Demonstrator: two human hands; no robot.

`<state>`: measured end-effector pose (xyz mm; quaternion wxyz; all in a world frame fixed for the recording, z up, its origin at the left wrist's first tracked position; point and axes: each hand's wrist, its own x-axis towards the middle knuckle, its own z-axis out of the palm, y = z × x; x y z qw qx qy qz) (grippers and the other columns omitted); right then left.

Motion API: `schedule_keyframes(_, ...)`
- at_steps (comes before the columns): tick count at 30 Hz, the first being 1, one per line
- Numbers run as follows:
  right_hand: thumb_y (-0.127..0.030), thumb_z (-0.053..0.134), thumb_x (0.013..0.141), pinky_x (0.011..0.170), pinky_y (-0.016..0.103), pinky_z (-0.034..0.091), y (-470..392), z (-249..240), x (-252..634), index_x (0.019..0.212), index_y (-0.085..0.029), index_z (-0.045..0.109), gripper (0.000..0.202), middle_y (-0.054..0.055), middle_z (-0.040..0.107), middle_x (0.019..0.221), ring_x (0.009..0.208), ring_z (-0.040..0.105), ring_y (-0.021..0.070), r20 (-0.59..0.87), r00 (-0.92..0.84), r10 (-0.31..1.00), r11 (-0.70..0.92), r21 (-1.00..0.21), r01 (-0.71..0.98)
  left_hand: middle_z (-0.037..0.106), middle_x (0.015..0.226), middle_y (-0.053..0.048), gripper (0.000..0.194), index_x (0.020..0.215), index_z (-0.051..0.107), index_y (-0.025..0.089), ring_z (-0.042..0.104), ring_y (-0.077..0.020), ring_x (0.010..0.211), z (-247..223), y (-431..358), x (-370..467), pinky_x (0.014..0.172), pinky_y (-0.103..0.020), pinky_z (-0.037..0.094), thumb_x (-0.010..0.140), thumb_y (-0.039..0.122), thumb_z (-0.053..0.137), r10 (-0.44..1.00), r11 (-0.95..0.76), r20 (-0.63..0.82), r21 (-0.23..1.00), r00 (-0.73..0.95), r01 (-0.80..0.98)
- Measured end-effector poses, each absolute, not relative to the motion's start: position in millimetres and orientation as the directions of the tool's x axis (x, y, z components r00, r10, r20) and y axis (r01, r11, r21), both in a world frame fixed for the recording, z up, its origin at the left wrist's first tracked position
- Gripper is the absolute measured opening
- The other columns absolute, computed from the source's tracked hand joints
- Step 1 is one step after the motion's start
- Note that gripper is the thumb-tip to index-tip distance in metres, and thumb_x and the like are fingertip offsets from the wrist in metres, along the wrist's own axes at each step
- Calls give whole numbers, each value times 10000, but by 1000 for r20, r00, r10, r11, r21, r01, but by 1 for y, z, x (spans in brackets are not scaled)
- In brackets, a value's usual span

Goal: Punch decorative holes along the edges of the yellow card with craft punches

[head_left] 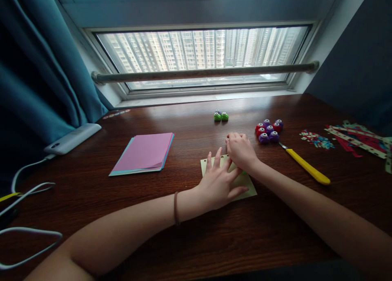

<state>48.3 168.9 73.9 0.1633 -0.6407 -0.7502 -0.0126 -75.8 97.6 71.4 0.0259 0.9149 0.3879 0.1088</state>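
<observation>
A pale yellow sheet of paper lies on the dark wooden table, with small shaped holes along its far edge. My left hand rests flat on it with the fingers spread. At the sheet's far right side, my right hand is closed, its fingers curled down. A bit of green shows beneath the right hand, but what the fingers hold is hidden. Beyond the hands stand small green and purple craft punches. Several red and purple punches are grouped right of my right hand.
Stacked coloured paper lies at the left. A yellow-handled knife is right of my right forearm, near paper confetti and cut strips. A white device with a cable sits far left. A window is behind the table.
</observation>
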Motion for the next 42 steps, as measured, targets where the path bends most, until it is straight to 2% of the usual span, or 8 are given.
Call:
schedule_keyframes(13,-223,378,936,822,342,359,171,72,50,1003,-112,536,205,111,569,964,903,462,265,252,-139,958,202,-245,948,244,1407,-126,591,1314,372,259,30,-425,1292,72,98,-77,987,-664,54,839,594,476,705,-709,171,140,689,691)
schedule_keyframes(23,-168,418,928,804,251,373,183,83,56,955,-129,565,155,61,601,934,893,532,178,302,-165,939,291,-445,847,229,1412,-112,701,1379,253,271,43,-395,1302,74,96,-73,1000,-650,52,803,526,561,714,-700,145,169,685,694)
schedule_keyframes(28,-209,451,918,722,222,428,176,96,83,932,-142,576,143,30,620,890,813,576,144,404,-188,895,430,-671,605,206,1431,-95,744,1409,114,317,37,-402,1301,73,97,-74,982,-670,74,827,540,520,715,-698,129,186,687,692)
schedule_keyframes(31,-286,485,902,674,242,452,161,89,109,931,-143,587,178,38,622,861,783,585,163,384,-284,879,475,-764,436,181,1443,-98,764,1412,81,318,37,-397,1304,73,97,-75,983,-665,86,827,547,517,717,-695,126,196,685,692)
schedule_keyframes(33,-321,471,909,649,252,454,150,80,124,952,-145,589,216,47,614,871,788,580,172,342,-325,882,459,-781,423,165,1449,-101,784,1415,64,304,40,-384,1308,73,97,-75,995,-647,93,825,546,521,725,-687,127,207,677,697)
schedule_keyframes(37,-304,471,912,709,277,442,137,72,140,947,-155,608,205,45,600,871,783,560,168,296,-460,837,515,-711,479,158,1448,-124,867,1422,22,202,31,-345,1318,72,97,-75,1031,-596,88,812,553,529,749,-660,128,231,650,715)
schedule_keyframes(39,-316,544,878,737,278,443,136,75,141,999,-159,597,205,47,588,906,809,552,169,250,-562,789,548,-698,460,159,1447,-133,887,1419,26,145,21,-330,1322,70,98,-75,1044,-577,81,812,567,516,756,-650,114,239,644,721)
schedule_keyframes(42,-319,696,766,806,286,433,134,81,139,1061,-168,580,351,54,562,984,905,529,185,225,-654,722,604,-666,438,171,1445,-129,885,1413,42,103,17,-321,1324,69,99,-74,1053,-565,74,819,580,492,756,-649,99,245,647,721)
